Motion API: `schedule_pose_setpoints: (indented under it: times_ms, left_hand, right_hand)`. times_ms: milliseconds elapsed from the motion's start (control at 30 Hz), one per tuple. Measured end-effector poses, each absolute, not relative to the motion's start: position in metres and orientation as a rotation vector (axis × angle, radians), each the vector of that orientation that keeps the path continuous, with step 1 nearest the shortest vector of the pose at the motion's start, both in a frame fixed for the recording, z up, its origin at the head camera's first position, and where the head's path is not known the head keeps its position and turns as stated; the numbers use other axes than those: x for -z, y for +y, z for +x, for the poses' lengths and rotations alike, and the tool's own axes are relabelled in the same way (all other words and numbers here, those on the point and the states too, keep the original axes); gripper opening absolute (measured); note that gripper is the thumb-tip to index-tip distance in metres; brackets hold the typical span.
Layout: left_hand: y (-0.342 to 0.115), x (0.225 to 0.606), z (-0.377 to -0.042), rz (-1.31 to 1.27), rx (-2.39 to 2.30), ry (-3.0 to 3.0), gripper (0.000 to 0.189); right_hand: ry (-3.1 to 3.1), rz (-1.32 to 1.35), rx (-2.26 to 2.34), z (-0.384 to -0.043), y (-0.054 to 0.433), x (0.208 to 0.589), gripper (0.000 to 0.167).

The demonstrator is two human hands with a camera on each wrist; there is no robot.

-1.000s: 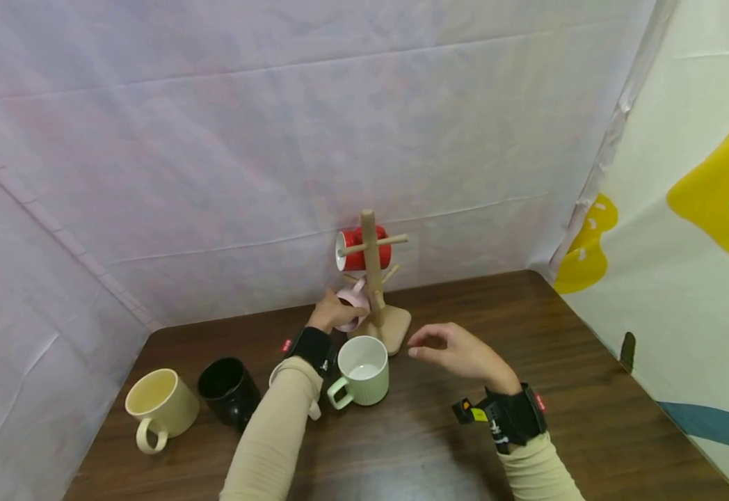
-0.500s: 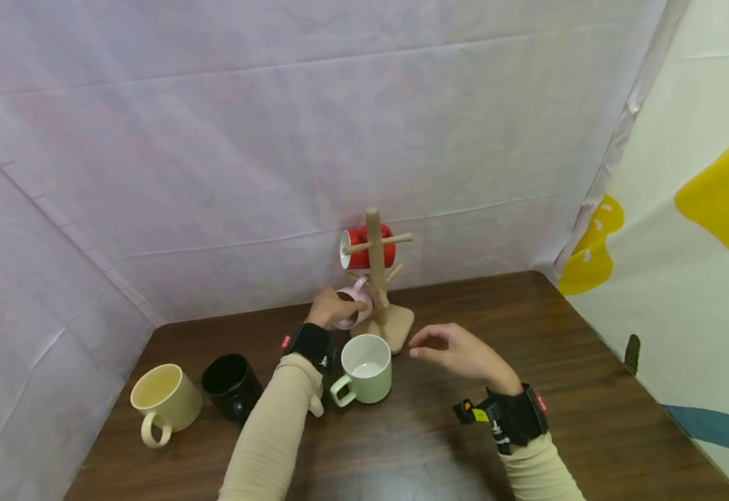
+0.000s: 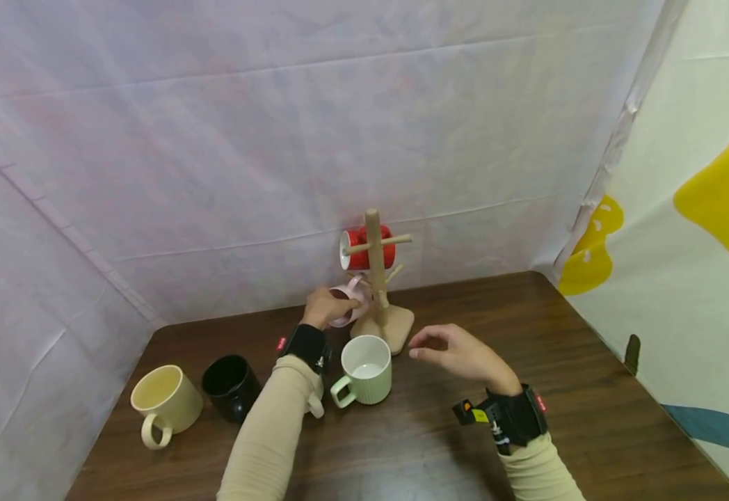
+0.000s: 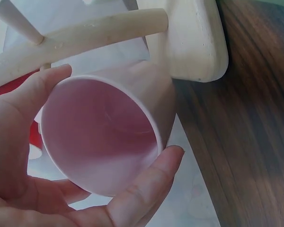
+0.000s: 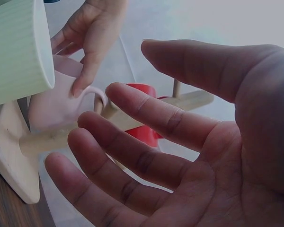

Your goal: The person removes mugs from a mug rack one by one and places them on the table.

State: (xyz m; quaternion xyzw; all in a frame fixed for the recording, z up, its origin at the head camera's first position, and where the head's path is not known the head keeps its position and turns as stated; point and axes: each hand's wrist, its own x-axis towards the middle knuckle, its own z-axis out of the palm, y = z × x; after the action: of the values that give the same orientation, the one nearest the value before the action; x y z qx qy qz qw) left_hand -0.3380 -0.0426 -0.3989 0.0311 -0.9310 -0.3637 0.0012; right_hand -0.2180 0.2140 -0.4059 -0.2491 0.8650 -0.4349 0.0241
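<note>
My left hand (image 3: pixel 327 306) grips a pink mug (image 3: pixel 355 306) around its rim, thumb on one side and fingers on the other. In the left wrist view the pink mug (image 4: pixel 102 132) lies on its side, mouth facing the camera. Its handle points up beside a lower peg of the wooden mug tree (image 3: pixel 375 264); the right wrist view shows the mug handle (image 5: pixel 98 99) close to the post. A red mug (image 3: pixel 358 259) hangs on an upper peg. My right hand (image 3: pixel 458 351) hovers right of the tree's base, fingers relaxed and holding nothing.
A light green mug (image 3: pixel 367 379) stands just in front of the tree. Leftward are a black mug (image 3: pixel 229 386), a yellow mug (image 3: pixel 167 403) and a whitish mug (image 3: pixel 316 403) mostly hidden by my left sleeve. A cloth wall (image 3: pixel 245 174) rises behind the brown table (image 3: pixel 477 299).
The left hand has drawn the pink mug slightly left and up, tilting it a little. The right hand keeps its place. The head view has shifted slightly.
</note>
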Motion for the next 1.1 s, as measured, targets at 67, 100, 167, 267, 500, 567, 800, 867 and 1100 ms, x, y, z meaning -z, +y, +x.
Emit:
schedule_pose_setpoints:
  times_ms: [67, 100, 167, 267, 500, 567, 800, 867, 1100]
  left_hand:
    - [-0.044, 0.399, -0.339, 0.097, 1.147, -2.922, 0.058]
    - [-0.045, 0.399, -0.339, 0.100, 1.149, -2.924, 0.059]
    - [-0.047, 0.398, -0.340, 0.112, 1.138, -2.932, 0.059]
    - [-0.048, 0.396, -0.340, 0.130, 1.124, -2.945, 0.062]
    - [-0.054, 0.394, -0.341, 0.176, 1.163, -2.964, 0.064]
    - [-0.056, 0.393, -0.342, 0.188, 1.175, -2.968, 0.065]
    - [-0.062, 0.390, -0.345, 0.197, 1.183, -2.984, 0.067]
    - [-0.063, 0.390, -0.344, 0.202, 1.189, -2.980, 0.067]
    - [-0.071, 0.388, -0.341, 0.195, 1.151, -2.978, 0.065]
  right_hand:
    - [2.676, -0.768, 1.344, -0.218, 0.214, 0.406, 0.019]
    - [2.674, -0.768, 1.344, -0.218, 0.213, 0.405, 0.019]
    - [2.670, -0.769, 1.345, -0.218, 0.213, 0.405, 0.018]
    - [2.667, -0.774, 1.348, -0.217, 0.212, 0.405, 0.017]
    - [2.669, -0.781, 1.341, -0.218, 0.210, 0.406, 0.016]
    - [2.667, -0.784, 1.347, -0.218, 0.210, 0.406, 0.016]
    - [2.658, -0.784, 1.349, -0.218, 0.210, 0.406, 0.016]
    - [2.657, -0.781, 1.348, -0.218, 0.210, 0.406, 0.016]
    - [2.657, -0.784, 1.348, -0.219, 0.211, 0.409, 0.017]
